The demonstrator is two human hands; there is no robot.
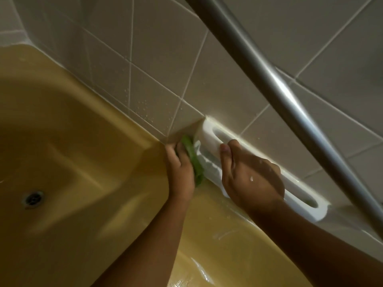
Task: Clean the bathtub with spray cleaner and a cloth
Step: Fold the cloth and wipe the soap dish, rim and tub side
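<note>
My left hand: my left hand is near the centre of the view, and its fingers are curled around the green cloth.
Green cloth: it is bunched up between my left hand and the white handle. It is pressed on the bathtub rim, just where the rim meets the tiled wall.
My right hand: my right hand is at 3 o'clock from the left one. The thumb lies on the front of the white handle and the other fingers reach over the bar into its slot, so the hand grips it. A water drop sits on the back of the hand.
White handle: it is long with an oval slot, fixed along the wall just above the rim, and it runs towards 4 o'clock. My right hand hides its middle part.
Bathtub: it is yellow and fills the left and bottom of the view. The drain is at 9 o'clock, well apart from my hands. The rim at 6 o'clock shines wet.
Tiled wall: the tiles are beige, with small drops at 12 o'clock from the cloth.
In the way: a grey metal rail crosses the view from 12 o'clock down to 3 o'clock, in front of the wall and above my right hand.
</note>
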